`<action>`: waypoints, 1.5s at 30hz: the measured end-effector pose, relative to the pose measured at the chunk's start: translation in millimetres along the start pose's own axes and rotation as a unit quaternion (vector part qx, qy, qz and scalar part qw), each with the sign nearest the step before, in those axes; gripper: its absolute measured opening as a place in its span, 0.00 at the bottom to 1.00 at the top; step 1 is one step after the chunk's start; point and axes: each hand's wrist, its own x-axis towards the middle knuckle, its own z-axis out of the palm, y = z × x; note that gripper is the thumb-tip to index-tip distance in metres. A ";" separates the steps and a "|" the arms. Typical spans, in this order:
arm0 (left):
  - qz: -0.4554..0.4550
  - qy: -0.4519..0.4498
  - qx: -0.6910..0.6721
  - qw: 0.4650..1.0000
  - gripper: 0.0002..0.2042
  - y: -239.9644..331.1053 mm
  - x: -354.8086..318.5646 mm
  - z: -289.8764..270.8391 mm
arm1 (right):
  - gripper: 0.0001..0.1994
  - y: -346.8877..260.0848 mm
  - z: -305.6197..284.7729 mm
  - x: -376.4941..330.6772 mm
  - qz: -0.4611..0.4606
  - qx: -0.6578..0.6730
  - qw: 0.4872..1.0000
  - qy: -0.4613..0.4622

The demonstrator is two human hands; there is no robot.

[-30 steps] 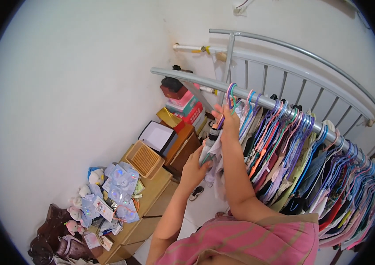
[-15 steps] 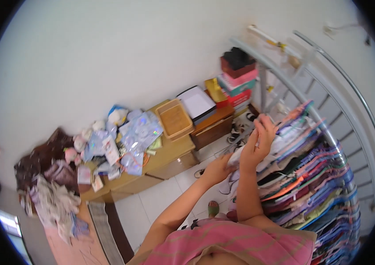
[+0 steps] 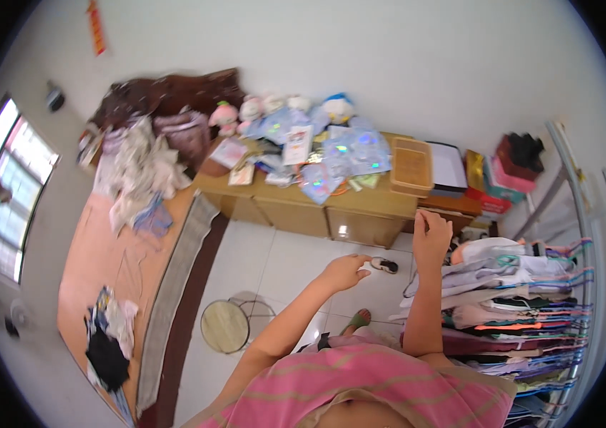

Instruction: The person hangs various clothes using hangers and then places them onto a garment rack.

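- Your hands are both raised in front of you beside the clothes rail: your right hand point(image 3: 431, 235) is up at the near end of the hanging garments point(image 3: 513, 299), fingers curled over as if pinching something small; what it grips, if anything, you cannot tell from this view.
- Your left hand point(image 3: 346, 271) floats loosely closed over the tiled floor point(image 3: 274, 264), apart from the clothes and holding nothing that shows.
- Garments sit packed on hangers along the rail point(image 3: 592, 285) at your right, whites and pinks nearest your right hand, darker colours further down. That row looks orderly, so the hanging side of the job seems well on.
- Much looks left elsewhere: a heap of loose clothes point(image 3: 139, 171) lies on the bed point(image 3: 103, 250) at your left, with another small pile point(image 3: 107, 342) nearer its foot.
- On the wooden counter point(image 3: 360, 207) against the wall you have shiny packets point(image 3: 339, 157), soft toys point(image 3: 246, 110), a woven tray point(image 3: 411, 165) and stacked boxes point(image 3: 503, 178), all unsorted.
- A round stool point(image 3: 226, 326) stands on the floor between you and the bed, and a small shoe point(image 3: 386, 265) lies near the counter's base, just past your left hand.
- Judging by this, you are somewhere in the middle: rail mostly filled, bed piles untouched.
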 end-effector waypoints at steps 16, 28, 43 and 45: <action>-0.326 0.221 -0.117 0.912 0.18 -109.0 -447.4 -20.9 | 0.07 -331.1 109.6 -288.9 -0.222 0.323 0.824 -0.409; -0.481 0.408 -0.246 0.736 0.18 -130.7 -637.5 1.6 | 0.06 -477.9 172.9 -448.3 -0.327 0.392 0.644 -0.570; -0.507 0.450 -0.189 0.710 0.18 -275.8 -729.5 -108.6 | 0.08 -612.3 338.6 -471.4 -0.208 0.405 0.632 -0.628; -0.516 0.430 -0.202 0.713 0.18 -289.1 -735.2 -108.1 | 0.08 -613.1 352.6 -475.2 -0.207 0.388 0.627 -0.643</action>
